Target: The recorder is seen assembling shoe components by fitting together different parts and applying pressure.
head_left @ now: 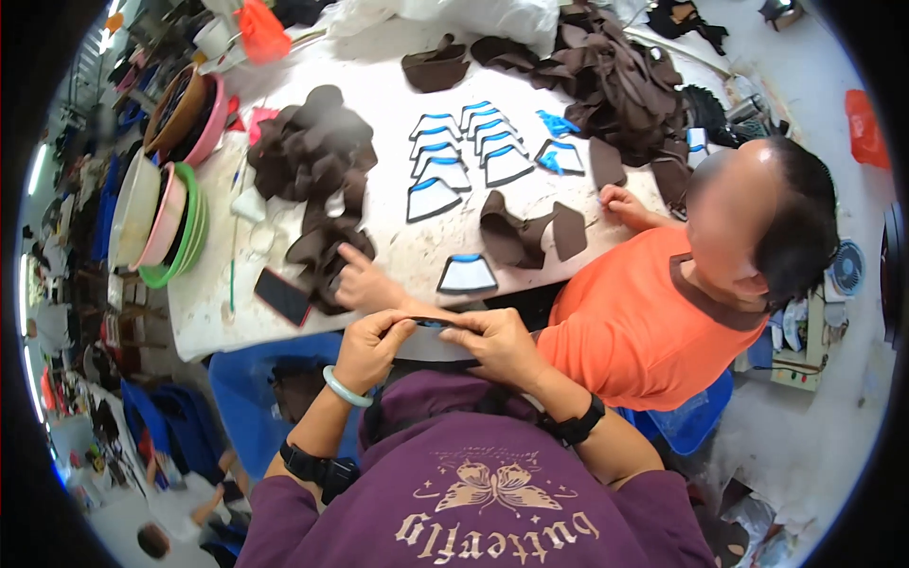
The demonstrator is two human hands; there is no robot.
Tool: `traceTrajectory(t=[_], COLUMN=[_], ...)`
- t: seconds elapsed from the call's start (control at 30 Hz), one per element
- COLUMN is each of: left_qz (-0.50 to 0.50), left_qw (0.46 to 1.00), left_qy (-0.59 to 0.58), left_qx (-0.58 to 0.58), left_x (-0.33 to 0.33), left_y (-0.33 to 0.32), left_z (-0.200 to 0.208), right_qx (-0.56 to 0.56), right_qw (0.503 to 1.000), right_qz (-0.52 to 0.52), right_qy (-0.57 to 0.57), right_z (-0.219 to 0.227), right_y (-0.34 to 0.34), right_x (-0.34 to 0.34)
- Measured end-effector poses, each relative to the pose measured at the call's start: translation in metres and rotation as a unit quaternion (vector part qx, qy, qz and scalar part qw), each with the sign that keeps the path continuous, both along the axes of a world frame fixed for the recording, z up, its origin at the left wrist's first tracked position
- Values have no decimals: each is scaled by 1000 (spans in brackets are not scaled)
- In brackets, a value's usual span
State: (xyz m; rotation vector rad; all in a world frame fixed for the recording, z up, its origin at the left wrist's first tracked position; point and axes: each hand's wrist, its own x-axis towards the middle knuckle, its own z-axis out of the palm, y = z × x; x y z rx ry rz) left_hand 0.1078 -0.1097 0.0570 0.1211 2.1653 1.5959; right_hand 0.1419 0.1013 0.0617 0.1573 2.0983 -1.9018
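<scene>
My left hand [373,346] and my right hand [500,346] are both closed, in front of my body at the table's near edge. Between them they pinch the upper edge of a grey panel with a dark rim [431,348], one hand at each end. A little blue shows along that rim. Just beyond, on the table, lies a white trapezoid panel [468,276] with black edging and a blue strip. Several similar panels [436,197] lie in overlapping rows farther back. A co-worker's hand [365,282] points over dark brown fabric pieces [331,248], left of my hands.
The co-worker in an orange shirt [644,317] sits close on my right. A dark phone [282,296] lies at the white table's [213,317] left side, near stacked basins [194,222]. Brown cut pieces [620,85] are heaped at the back right. A blue chair [248,388] stands below the table edge.
</scene>
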Motion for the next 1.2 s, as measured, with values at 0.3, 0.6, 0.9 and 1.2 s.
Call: traceTrajectory(t=[0.3,0.6,0.9,1.2], left_qz=[19,34,115,41], left_qw=[998,984,982,988], left_qy=[-36,-141,-146,0], left_qx=[46,101,34,-152], left_x=[-122,-157,-140,-132], left_y=[18,50,19,9], left_z=[-62,-155,-197,-209], right_qx=[273,525,543,567], right_qw=[960,836,814,805], right_qz=[4,-142,-194,-170], right_qy=[70,-68,-65,-36], right_z=[9,-168,-213,-221], right_y=[66,232,245,248], right_x=[-158,-258,-281,-285])
